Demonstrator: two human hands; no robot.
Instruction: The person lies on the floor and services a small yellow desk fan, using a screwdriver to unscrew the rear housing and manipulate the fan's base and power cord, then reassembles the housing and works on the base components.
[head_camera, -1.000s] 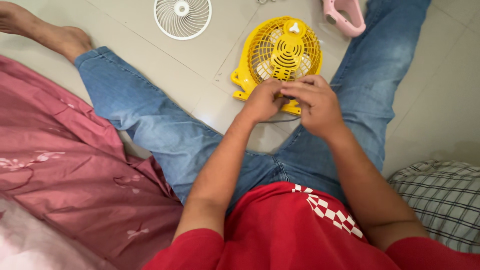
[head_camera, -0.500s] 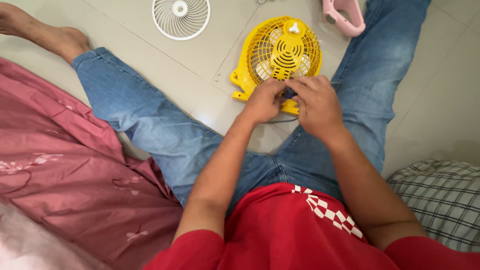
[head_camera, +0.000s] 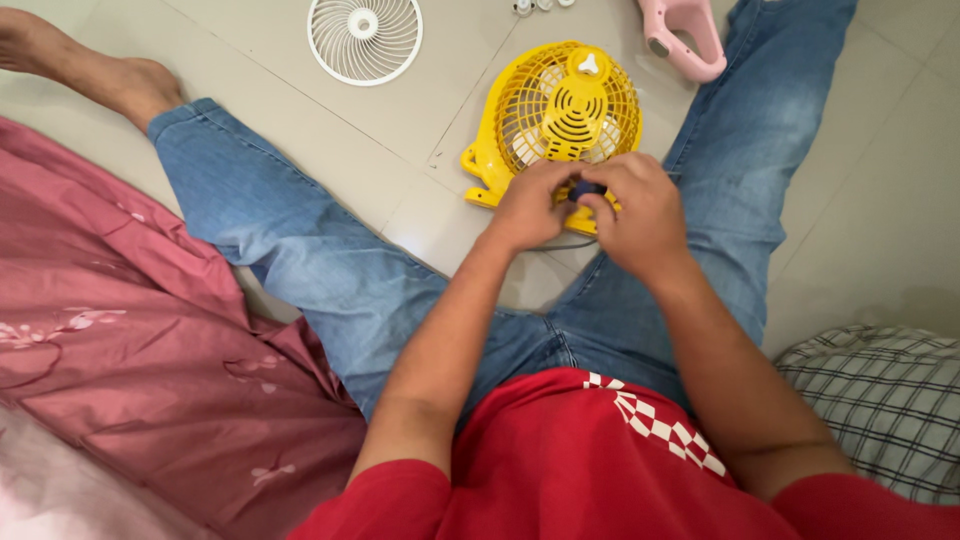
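Observation:
A small yellow table fan (head_camera: 560, 110) lies on its back on the tiled floor between my legs, its grille facing up. My left hand (head_camera: 530, 205) and my right hand (head_camera: 640, 215) meet over the fan's near edge, at its base. Both pinch a small dark part (head_camera: 586, 189) between the fingertips, just above the yellow base. A thin dark cord (head_camera: 565, 243) trails on the floor under my hands. What the dark part joins to is hidden by my fingers.
A loose white fan grille (head_camera: 365, 38) lies on the floor at the back left. A pink tool-like object (head_camera: 682, 35) rests at the back beside my right leg. Pink bedding (head_camera: 110, 350) lies at my left, a checked pillow (head_camera: 880, 400) at my right.
The view has dipped slightly, so the fan sits lower in frame. My hands stay together at the fan's base, fingers shifting a little on the dark part.

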